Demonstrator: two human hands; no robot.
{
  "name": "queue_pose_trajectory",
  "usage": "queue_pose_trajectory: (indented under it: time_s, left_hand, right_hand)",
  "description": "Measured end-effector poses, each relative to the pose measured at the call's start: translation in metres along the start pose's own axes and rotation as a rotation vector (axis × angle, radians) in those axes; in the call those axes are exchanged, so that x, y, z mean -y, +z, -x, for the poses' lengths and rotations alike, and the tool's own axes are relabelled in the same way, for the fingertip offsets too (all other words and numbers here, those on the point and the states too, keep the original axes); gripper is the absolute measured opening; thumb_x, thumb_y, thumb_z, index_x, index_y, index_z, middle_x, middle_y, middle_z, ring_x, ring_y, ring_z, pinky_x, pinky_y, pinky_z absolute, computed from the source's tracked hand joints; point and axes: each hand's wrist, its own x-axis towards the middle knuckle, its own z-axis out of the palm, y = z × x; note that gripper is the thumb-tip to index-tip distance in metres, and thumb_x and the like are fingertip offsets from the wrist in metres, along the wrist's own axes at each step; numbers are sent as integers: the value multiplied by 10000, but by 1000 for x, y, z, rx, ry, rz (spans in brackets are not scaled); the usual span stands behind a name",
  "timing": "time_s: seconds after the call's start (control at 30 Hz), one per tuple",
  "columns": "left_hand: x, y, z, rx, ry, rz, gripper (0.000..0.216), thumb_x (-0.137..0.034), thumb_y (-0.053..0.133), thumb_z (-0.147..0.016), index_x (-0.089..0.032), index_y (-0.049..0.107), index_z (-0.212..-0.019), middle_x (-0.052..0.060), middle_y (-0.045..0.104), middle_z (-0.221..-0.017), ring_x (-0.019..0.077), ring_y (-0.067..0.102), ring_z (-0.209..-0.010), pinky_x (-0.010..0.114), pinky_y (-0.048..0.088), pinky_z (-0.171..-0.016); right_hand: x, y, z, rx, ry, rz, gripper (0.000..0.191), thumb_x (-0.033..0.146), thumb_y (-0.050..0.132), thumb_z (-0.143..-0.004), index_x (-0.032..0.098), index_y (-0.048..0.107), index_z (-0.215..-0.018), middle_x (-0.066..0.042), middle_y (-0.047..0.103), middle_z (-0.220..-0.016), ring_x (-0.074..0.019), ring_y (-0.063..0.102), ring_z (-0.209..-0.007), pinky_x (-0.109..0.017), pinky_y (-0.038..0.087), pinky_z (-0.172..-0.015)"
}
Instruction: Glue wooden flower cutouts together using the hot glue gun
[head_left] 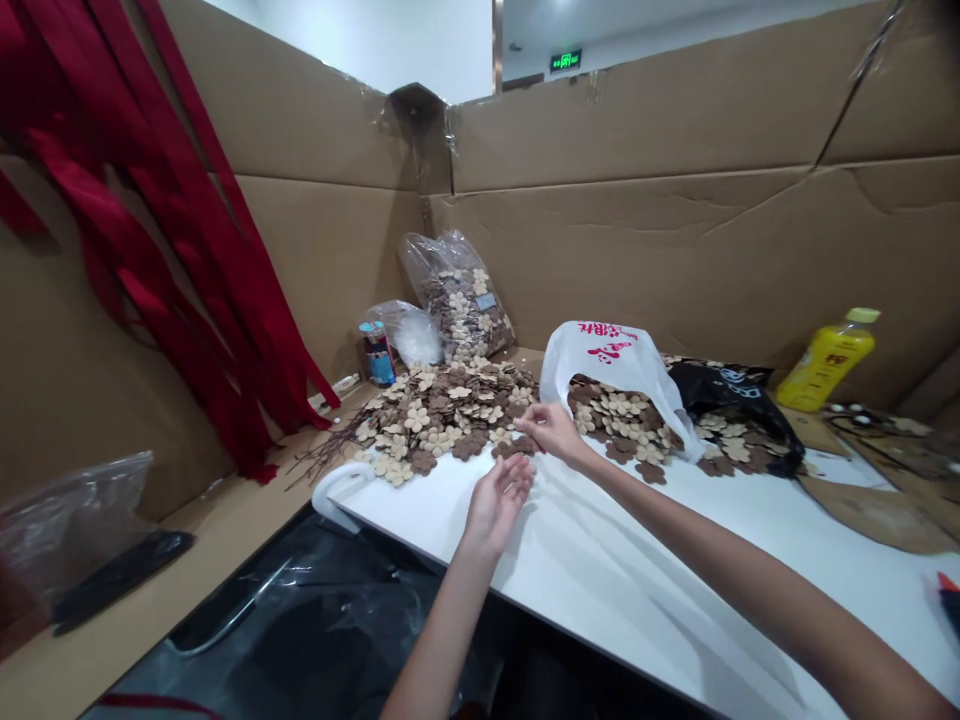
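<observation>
At my far left a clear plastic bag (pixel 82 505) slumps; I can't make out its contents. Past the hanging red ribbons (pixel 176 260), a taller clear bag (pixel 463 312) is packed with brown and cream flower shapes. In front of it, loose flower-shaped pieces (pixel 442 405) lie heaped on the white table (pixel 592 590). My left hand (pixel 499 505) waits palm up, fingers loosely spread, beside the heap's near edge. My right hand (pixel 553 430) has its fingertips pinched together there; I can't tell whether they grip a piece. I judge this to be picking, and the next move calls for a light, exact pinch. Rightward, a white bag (pixel 600 345) and a black bag (pixel 784 435) spill more pieces.
</observation>
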Motion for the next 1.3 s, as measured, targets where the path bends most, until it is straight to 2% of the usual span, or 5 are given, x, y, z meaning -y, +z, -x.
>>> queue_pose_trajectory:
  time_s: [0.23, 0.47, 0.73, 1.07, 1.3]
  left_hand:
    - [0, 8, -14, 145, 86, 45, 91, -173, 550, -802, -107, 608, -827, 32, 592, -709, 80, 551, -594, 174, 436, -544]
    - [2, 0, -7, 60, 134, 59, 75, -117, 623, -741, -93, 619, -812, 13, 570, -685, 37, 513, -558, 124, 410, -521]
    - [-2, -12, 1, -2, 125, 17, 105, -101, 573, -779, -60, 629, -857, 16, 543, -620, 32, 485, -501, 116, 411, -480]
    - [0, -6, -3, -25, 73, 67, 86, -88, 555, -786, -72, 633, -819, 52, 607, -688, 53, 551, -552, 134, 458, -547]
    - [5, 0, -7, 7, -22, 79, 240, -253, 461, -857, -81, 627, -852, 151, 638, -969, 153, 620, -841, 229, 495, -742]
  right_hand:
    - [16, -36, 43, 649, -35, -98, 188, 300, 623, -670, 134, 567, -603, 26, 531, -463, -79, 488, -375, -179, 385, -379]
    - [4, -6, -55, 42, 315, -242, 140, 221, 497, -772, 119, 567, -709, -30, 579, -540, -93, 552, -487, -191, 460, -495]
    - [-7, 36, -115, -220, 347, 89, 121, 193, 649, -608, 157, 551, -548, -42, 534, -440, -181, 552, -507, -235, 385, -448]
    - [2, 4, -80, -217, 97, 111, 254, 346, 556, -687, 137, 568, -542, -8, 537, -470, -99, 465, -450, -197, 314, -418]
    - [18, -19, 0, 102, -24, -153, 266, 390, 631, -625, 140, 568, -558, 28, 479, -392, -71, 401, -352, -189, 293, -363]
